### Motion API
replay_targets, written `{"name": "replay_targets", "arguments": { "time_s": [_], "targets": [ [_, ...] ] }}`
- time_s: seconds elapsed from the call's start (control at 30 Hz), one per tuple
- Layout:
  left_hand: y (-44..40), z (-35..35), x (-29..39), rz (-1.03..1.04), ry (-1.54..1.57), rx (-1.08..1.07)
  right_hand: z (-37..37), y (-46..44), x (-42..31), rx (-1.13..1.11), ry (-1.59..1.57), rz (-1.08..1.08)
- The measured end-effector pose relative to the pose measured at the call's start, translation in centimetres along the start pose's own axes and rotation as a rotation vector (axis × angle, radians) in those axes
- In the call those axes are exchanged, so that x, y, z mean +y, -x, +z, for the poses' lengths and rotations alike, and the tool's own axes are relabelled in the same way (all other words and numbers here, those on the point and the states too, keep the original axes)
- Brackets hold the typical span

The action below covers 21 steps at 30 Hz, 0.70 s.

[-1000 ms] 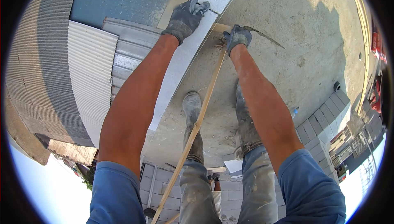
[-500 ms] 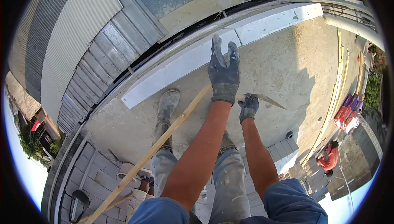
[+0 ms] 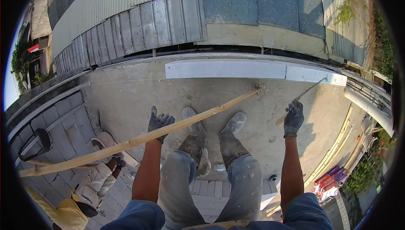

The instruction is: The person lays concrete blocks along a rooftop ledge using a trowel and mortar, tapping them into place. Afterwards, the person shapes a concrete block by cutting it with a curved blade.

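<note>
My right hand (image 3: 294,118), in a dark work glove, is closed around a hand tool with a pale handle (image 3: 280,121) and a long, thin metal blade (image 3: 311,90). The blade points up and right; its tip overlaps the right white block (image 3: 314,74), but whether they touch I cannot tell. Beside it in the row lies a longer white block (image 3: 225,69). My gloved left hand (image 3: 159,123) holds nothing, its thumb raised and fingers partly spread. A long wooden pole (image 3: 194,118) crosses in front of that wrist and slants up to the concrete floor.
A thin string (image 3: 126,81) runs left from the blocks. Metal roofing sheets (image 3: 139,25) lie beyond the edge. At lower left another person (image 3: 69,213) is near a bucket (image 3: 102,140). Pale timbers (image 3: 333,147) and bags (image 3: 330,178) lie to the right.
My left hand has drawn back from the blocks towards my body. The right hand has moved right, and its blade now points up towards the blocks. The camera view has turned.
</note>
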<state>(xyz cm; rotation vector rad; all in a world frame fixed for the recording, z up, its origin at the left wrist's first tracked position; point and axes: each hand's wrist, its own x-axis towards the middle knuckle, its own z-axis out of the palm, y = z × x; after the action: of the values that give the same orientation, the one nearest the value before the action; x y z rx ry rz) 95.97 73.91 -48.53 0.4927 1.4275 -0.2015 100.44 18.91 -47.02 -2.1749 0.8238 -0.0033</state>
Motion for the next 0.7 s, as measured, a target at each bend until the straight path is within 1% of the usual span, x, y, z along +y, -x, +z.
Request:
{"name": "replay_targets", "arguments": {
  "time_s": [0.03, 0.1, 0.13, 0.17, 0.2, 0.23, 0.3, 0.33, 0.37, 0.4, 0.43, 0.47, 0.53, 0.57, 0.6, 0.63, 0.67, 0.7],
  "targets": [
    [-1.8, 1.5, 0.9, -0.023, 0.035, 0.014, 0.4, -1.5, -1.7, 0.007, -0.009, -0.023],
    [-2.1, 6.4, 0.9, -0.010, -0.066, 0.038, 1.0, -3.7, -4.9, 0.048, 0.232, -0.293],
    [-3.5, 7.3, 1.3, -0.008, -0.059, 0.025, 1.3, -5.0, -6.0, 0.058, 0.347, -0.507],
    [-4.9, 8.3, 1.9, -0.043, -0.037, -0.047, 1.8, -6.6, -7.3, 0.075, 0.461, -0.722],
    [-5.9, 8.6, 2.0, -0.087, -0.016, -0.106, 2.4, -6.9, -9.4, 0.036, 0.451, -0.631],
    [-6.4, 9.5, 2.4, -0.088, -0.013, -0.114, 3.5, -7.3, -11.2, 0.001, 0.440, -0.542],
    [-7.1, 11.9, 3.2, -0.032, -0.043, -0.062, 6.5, -8.9, -11.9, -0.033, 0.439, -0.458],
    [-8.4, 13.2, 3.6, -0.023, -0.047, -0.084, 8.1, -9.4, -13.3, -0.158, 0.429, -0.322],
    [-9.5, 13.6, 3.5, -0.021, -0.042, -0.049, 9.4, -9.6, -14.2, -0.296, 0.421, -0.182],
    [-10.3, 13.4, 3.1, -0.018, -0.038, -0.011, 11.2, -10.5, -12.9, -0.307, 0.474, -0.320],
    [-11.4, 13.7, 2.5, -0.035, -0.046, -0.036, 13.3, -11.6, -11.7, -0.304, 0.520, -0.465],
    [-12.1, 14.1, 2.1, -0.019, -0.045, -0.056, 14.6, -12.0, -11.6, -0.287, 0.508, -0.479],
    [-14.1, 14.6, 1.6, 0.084, -0.158, -0.099, 17.5, -12.5, -11.0, -0.477, 0.650, -0.428],
    [-15.4, 14.9, 1.5, 0.143, -0.198, -0.137, 18.7, -13.0, -10.3, -0.461, 0.642, -0.437],
    [-16.6, 15.0, 1.5, 0.146, -0.198, -0.147, 19.6, -13.3, -9.6, -0.461, 0.695, -0.526],
    [-16.8, 15.1, 1.1, 0.154, -0.178, -0.216, 19.9, -13.4, -9.1, -0.467, 0.754, -0.613],
    [-16.9, 15.1, 0.6, 0.159, -0.159, -0.279, 20.0, -13.6, -8.6, -0.467, 0.760, -0.609],
    [-16.8, 15.6, -0.2, 0.201, -0.153, -0.174, 20.1, -13.8, -8.5, -0.508, 0.741, -0.522]
  ]
}}
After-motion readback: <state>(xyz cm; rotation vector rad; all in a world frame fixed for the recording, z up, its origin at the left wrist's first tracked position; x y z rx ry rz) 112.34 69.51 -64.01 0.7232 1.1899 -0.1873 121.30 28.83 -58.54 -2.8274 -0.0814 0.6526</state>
